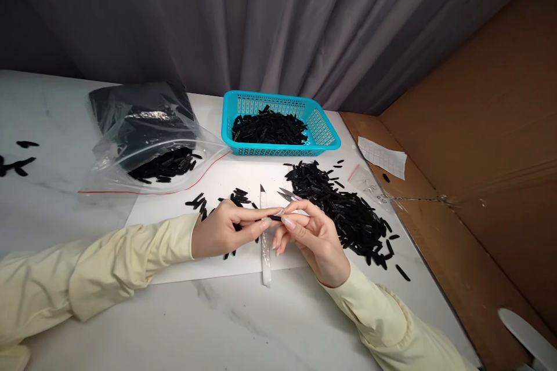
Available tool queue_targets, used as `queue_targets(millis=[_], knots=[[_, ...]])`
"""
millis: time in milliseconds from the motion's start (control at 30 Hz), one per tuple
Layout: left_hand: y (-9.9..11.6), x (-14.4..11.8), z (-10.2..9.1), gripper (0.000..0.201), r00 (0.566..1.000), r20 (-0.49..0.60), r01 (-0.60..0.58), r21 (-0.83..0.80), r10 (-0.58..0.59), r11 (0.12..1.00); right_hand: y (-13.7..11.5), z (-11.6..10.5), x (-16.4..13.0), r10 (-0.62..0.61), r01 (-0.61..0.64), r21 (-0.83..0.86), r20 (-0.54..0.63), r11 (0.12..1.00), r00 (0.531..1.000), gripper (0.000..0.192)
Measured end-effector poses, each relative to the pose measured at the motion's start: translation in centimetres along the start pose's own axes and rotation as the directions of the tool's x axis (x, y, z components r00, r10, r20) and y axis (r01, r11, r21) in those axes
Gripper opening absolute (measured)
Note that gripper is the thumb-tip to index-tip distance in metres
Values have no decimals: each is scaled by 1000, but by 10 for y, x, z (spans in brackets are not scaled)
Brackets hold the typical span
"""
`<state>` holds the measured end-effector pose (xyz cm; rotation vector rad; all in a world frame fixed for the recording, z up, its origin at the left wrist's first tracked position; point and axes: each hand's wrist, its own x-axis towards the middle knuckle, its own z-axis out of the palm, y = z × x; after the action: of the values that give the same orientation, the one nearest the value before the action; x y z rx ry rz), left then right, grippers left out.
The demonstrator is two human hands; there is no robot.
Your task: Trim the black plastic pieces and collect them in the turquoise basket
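— Black strip (274, 218), that thin one, sits pinched between both hands above the white sheet (226, 182) on the counter (217, 324).

— Who holds which end?

— The left hand (221, 231) has its fingers (261, 214) closed on the left part of it; the right hand (315, 237) meets it from the other side, fingers (288, 221) closed on the right end. The right hand also grips small metal snips (287, 193), blades pointing away toward the basket.

— And under the hands?

— A white blade-like tool (264, 243) lies flat on the sheet, tip pointing away. Just right of the hands is a big heap of black strips (343, 208); a few loose ones (198, 202) lie to the left.

— Farther back?

— A turquoise basket (324, 127) with more strips in it, and beside that a clear bag (148, 139), its mouth open, strips spilling near the opening. A paper slip (383, 156) rests at the right edge.
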<state>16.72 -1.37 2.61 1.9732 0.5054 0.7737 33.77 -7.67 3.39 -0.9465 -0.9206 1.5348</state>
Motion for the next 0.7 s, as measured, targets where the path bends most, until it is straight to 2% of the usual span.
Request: queue_targets(millis=[700], knots=[[-1,-1,0,34,999,2,-54,-12,54,998,3,5,-5,-110,107,-98,-26,989,994,19]])
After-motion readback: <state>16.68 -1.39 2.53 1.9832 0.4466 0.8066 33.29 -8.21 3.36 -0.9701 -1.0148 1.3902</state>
